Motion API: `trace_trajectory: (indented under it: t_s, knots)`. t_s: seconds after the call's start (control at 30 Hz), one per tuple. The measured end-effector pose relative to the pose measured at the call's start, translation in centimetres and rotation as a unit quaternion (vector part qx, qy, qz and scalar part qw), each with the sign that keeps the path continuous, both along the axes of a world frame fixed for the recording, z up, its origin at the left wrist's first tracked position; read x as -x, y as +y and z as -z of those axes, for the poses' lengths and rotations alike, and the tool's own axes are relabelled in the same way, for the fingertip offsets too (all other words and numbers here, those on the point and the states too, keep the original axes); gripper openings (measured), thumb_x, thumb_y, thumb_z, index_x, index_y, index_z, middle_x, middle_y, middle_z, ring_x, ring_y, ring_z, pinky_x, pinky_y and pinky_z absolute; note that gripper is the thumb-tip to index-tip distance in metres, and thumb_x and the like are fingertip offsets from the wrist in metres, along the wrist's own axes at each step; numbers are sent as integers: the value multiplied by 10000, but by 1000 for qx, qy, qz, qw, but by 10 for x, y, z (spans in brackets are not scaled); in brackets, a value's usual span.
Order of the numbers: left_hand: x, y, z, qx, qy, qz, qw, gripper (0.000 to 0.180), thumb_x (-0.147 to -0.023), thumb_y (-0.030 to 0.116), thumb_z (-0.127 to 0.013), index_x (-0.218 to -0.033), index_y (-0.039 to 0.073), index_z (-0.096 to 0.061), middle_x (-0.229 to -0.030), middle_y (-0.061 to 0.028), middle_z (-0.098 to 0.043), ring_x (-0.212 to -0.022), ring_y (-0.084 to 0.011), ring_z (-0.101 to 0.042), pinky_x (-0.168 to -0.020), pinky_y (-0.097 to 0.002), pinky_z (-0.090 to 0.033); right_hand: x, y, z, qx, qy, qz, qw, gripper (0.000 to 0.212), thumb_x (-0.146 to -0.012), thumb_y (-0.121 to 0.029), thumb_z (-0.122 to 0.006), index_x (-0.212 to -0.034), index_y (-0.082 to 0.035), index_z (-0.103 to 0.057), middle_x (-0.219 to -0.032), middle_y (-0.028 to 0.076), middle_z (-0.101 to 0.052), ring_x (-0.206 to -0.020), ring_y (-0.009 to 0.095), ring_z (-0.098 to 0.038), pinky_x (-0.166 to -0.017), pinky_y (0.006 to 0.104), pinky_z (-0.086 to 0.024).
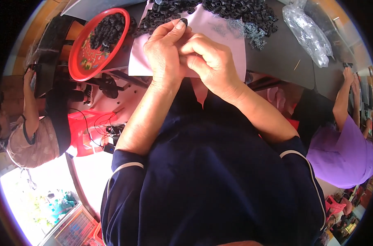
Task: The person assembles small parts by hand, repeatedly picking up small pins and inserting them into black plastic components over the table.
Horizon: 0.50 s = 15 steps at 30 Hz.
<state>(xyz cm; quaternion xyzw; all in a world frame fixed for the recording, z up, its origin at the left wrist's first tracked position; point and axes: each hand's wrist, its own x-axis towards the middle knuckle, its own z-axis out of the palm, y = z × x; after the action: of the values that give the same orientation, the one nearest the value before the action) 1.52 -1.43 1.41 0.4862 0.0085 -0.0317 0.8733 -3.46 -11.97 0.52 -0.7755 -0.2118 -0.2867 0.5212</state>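
Over the near part of a pale pink sheet (142,61), my two hands are close together. My left hand (164,53) is closed, with a small black plastic piece (184,21) pinched at its thumb and fingertips. Beside it, my right hand (213,61) is closed in a pinch near the left palm; what its fingertips hold, if anything, is hidden. Just beyond the hands lies a heap of small black plastic pieces (246,11), curled and toothed in look. Against its right side sits a pile of tiny grey pieces (255,36), too small to name.
A red round tray (77,61) with a pile of black pieces (108,30) stands at the left. On the dark table (268,61) at the right lies a clear plastic bag (307,35). People work on both sides, one in a purple top (342,153), another in a patterned top (37,145).
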Motion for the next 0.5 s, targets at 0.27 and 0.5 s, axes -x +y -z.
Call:
trace_trajectory:
  t_s: [0.27,0.5]
  knots:
    - [-2,4,13,16,-66,40,997,163,-895,8,-606,-1035,-75,-617,-872,-110,-651,-740,-173,-623,-683,-289,-521,-7,-24,-19,-172,113,-34,978,46,-841,10,-643,-883,23,-628,-790,52,-672,-756,73,-628,-684,246,-508]
    - [-1,7,13,-8,-78,92,993,167,-894,24,-615,-1016,-90,-605,-847,-126,-646,-714,-191,-625,-631,-305,-524,-29,-45,-46,-210,240,-72,945,49,-834,-4,-598,-882,-13,-607,-763,31,-603,-660,104,-561,-617,233,-447]
